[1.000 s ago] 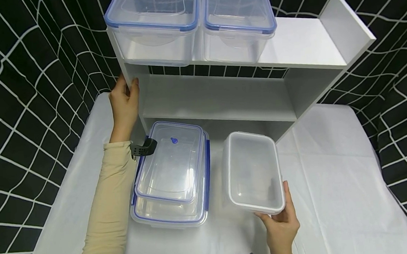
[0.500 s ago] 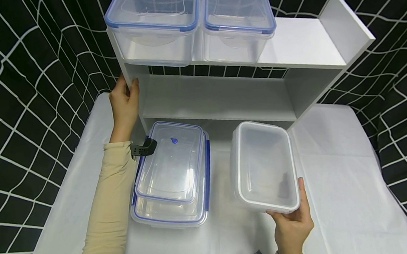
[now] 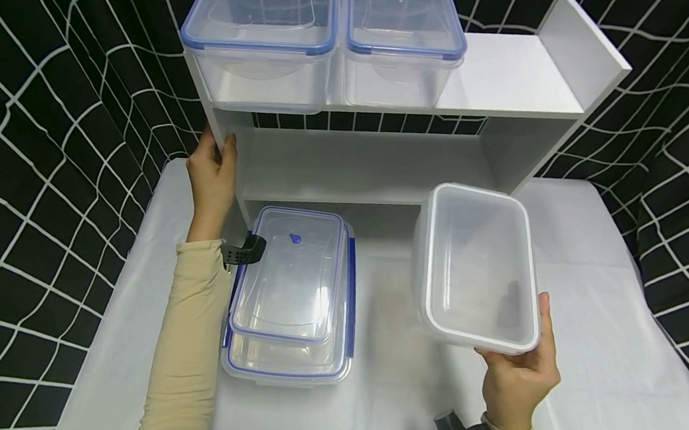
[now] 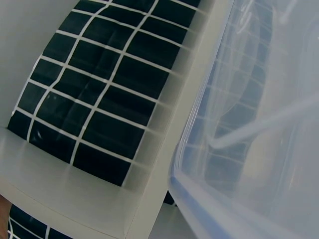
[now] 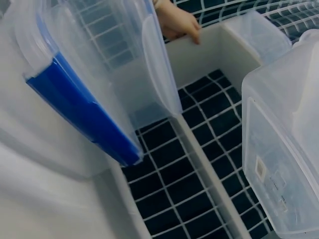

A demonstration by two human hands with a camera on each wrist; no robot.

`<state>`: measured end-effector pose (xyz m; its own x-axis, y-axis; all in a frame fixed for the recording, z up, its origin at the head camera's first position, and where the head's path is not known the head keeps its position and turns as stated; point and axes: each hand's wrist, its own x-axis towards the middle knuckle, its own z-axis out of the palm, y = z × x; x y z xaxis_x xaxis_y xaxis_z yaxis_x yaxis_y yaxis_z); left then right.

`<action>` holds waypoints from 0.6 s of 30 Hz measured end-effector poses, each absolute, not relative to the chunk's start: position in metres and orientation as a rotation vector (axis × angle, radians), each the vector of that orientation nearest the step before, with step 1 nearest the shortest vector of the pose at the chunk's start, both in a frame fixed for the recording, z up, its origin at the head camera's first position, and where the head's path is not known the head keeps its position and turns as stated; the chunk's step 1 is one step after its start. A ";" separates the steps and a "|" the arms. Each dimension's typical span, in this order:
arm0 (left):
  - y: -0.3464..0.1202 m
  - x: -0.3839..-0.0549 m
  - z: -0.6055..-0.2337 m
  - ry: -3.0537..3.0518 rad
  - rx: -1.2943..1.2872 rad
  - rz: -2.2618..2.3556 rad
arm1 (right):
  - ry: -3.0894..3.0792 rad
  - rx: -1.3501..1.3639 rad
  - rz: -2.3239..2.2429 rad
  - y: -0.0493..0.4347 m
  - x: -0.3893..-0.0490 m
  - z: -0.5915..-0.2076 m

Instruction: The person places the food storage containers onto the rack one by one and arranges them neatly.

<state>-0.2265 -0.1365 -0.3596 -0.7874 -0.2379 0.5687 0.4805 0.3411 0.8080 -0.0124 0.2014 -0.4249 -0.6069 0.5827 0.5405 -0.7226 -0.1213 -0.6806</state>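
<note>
My left hand (image 3: 213, 184) grips the left side panel of a white shelf unit (image 3: 365, 163), with the thumb on the inner face and the other fingers behind the edge. On the right, my right hand (image 3: 519, 379) holds a clear plastic food container (image 3: 483, 268) with a white rim by its near right corner, thumb on the front and fingers along the side. It is tilted in front of the shelf's right end. In the right wrist view, the same container (image 5: 281, 144) fills the right side, and the left hand (image 5: 178, 22) shows at the panel.
Two blue-lidded containers (image 3: 260, 34) stand side by side on the top shelf, left of a bare stretch (image 3: 520, 69). Stacked blue-trimmed containers (image 3: 289, 279) sit on the white cloth (image 3: 604, 330) beside the left forearm. Black curtains with white grid lines (image 3: 27, 217) surround the table.
My right hand has carried the container rightward, and it looks raised and larger in view. The left hand has stayed on the side panel.
</note>
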 end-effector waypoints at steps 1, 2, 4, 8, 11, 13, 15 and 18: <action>-0.136 -0.226 -0.359 -1.987 -0.211 -1.496 | -1.233 0.180 1.847 0.202 -0.014 -0.423; -0.136 -0.226 -0.359 -1.986 -0.212 -1.493 | -1.224 0.182 1.843 0.203 -0.015 -0.422; -0.136 -0.226 -0.359 -1.987 -0.206 -1.492 | -1.209 0.193 1.833 0.204 -0.018 -0.417; -0.136 -0.226 -0.358 -1.988 -0.208 -1.498 | -1.176 0.198 1.799 0.206 -0.026 -0.409; -0.136 -0.226 -0.359 -1.988 -0.208 -1.507 | -1.144 0.187 1.773 0.207 -0.031 -0.403; -0.136 -0.226 -0.359 -1.993 -0.202 -1.509 | -1.132 0.179 1.755 0.207 -0.034 -0.398; -0.137 -0.226 -0.359 -1.995 -0.201 -1.504 | -1.125 0.174 1.740 0.207 -0.036 -0.394; -0.137 -0.226 -0.359 -1.992 -0.208 -1.492 | -1.095 0.168 1.734 0.207 -0.038 -0.387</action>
